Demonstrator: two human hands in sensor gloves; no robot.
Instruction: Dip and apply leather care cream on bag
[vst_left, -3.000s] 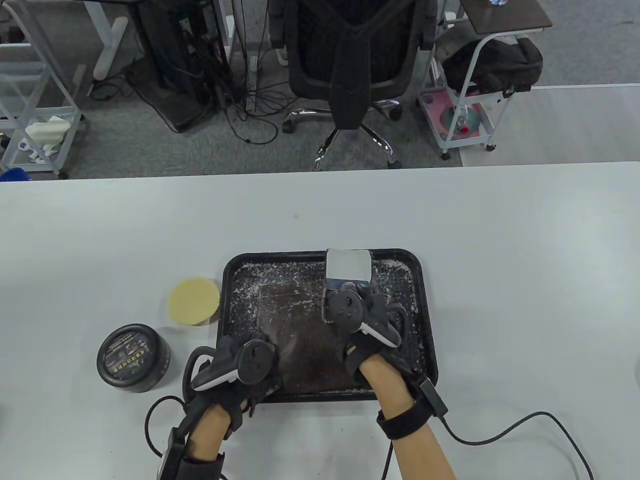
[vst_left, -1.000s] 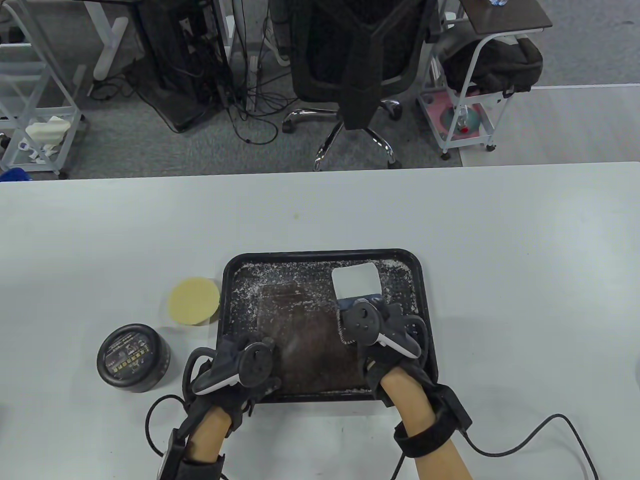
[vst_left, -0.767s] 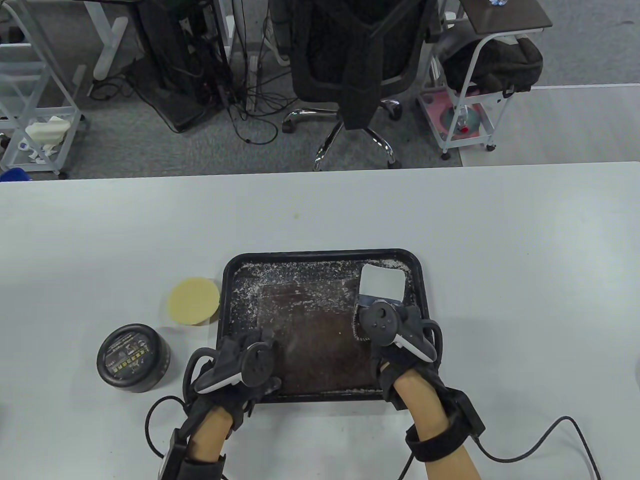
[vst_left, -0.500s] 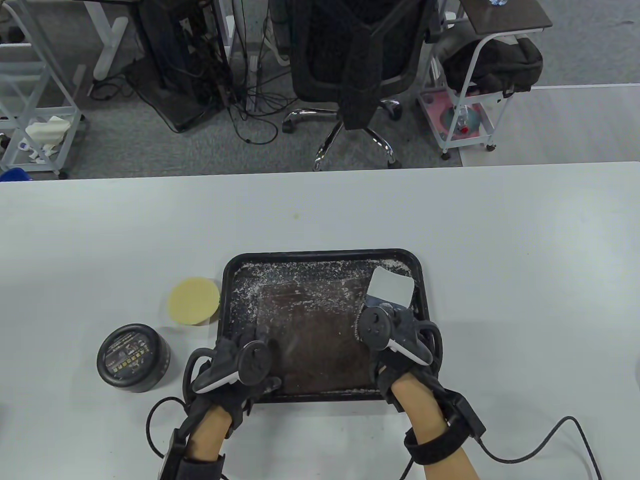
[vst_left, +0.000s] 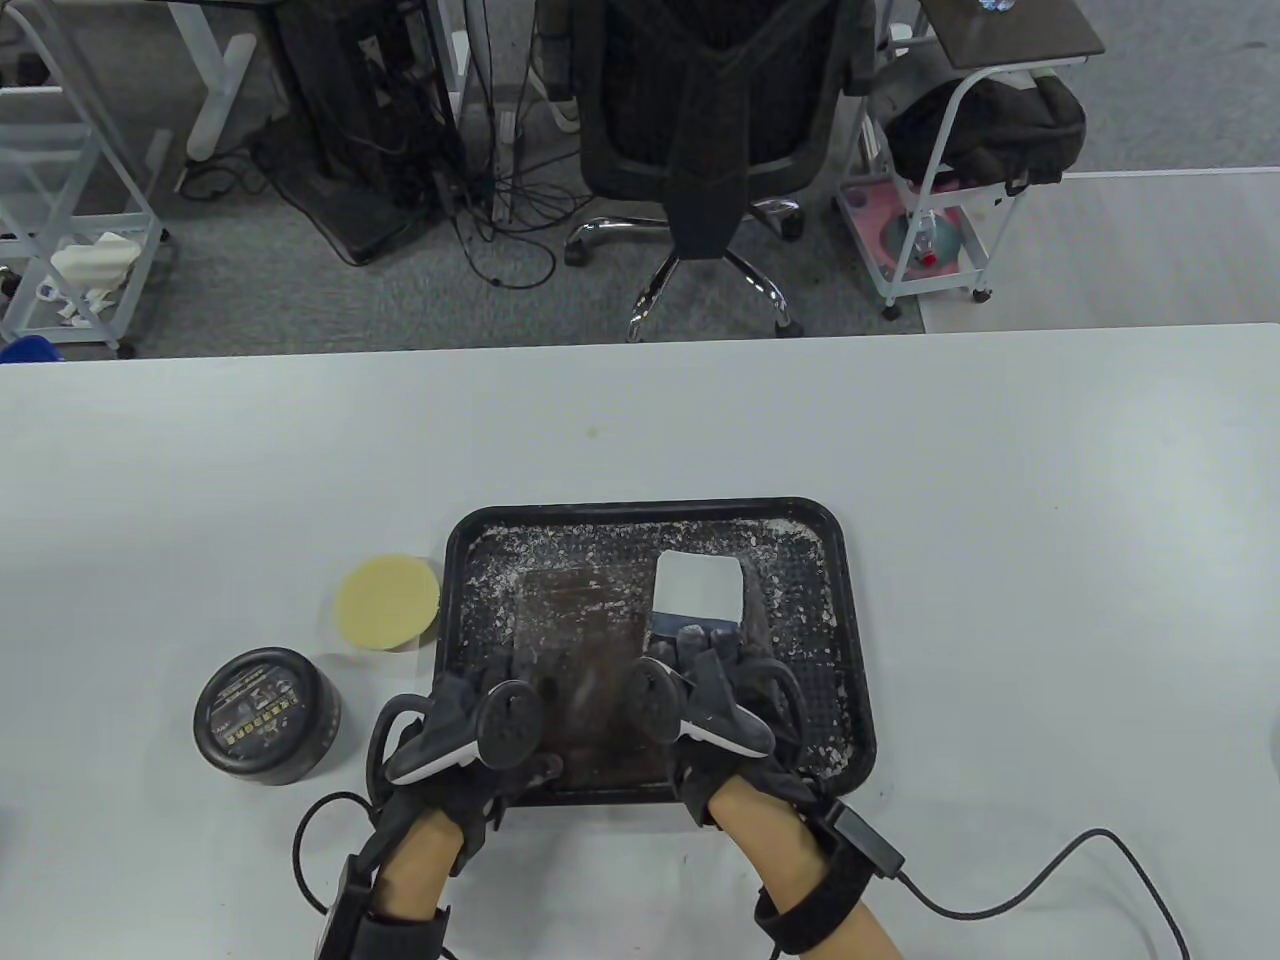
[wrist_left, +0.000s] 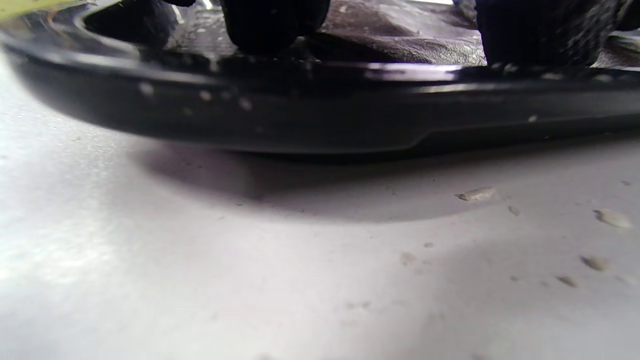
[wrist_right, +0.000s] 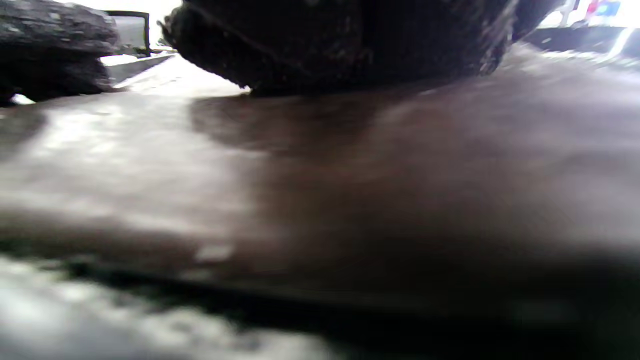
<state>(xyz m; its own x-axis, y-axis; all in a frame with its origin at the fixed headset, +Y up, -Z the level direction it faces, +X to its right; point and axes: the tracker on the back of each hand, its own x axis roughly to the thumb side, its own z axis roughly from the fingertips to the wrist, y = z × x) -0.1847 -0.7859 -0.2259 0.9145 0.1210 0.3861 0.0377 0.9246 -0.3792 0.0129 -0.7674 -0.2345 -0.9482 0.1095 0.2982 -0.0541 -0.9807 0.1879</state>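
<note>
The step in hand is judged to be application. The right hand (vst_left: 715, 680) presses a white cloth (vst_left: 698, 585) onto the brown leather bag (vst_left: 585, 640), which lies flat in the black tray (vst_left: 850, 640) at the near middle of the counter (vst_left: 1000, 480); whether its fingers curl round the cloth cannot be told. The left hand (vst_left: 470, 725) rests on the tray's near left corner, fingers seemingly flat and holding nothing. The cream jar (vst_left: 265, 715) stands lidded, left of the tray, beside a yellow sponge (vst_left: 388, 603). Next move: even strokes across unworked leather, tray steadied.
</note>
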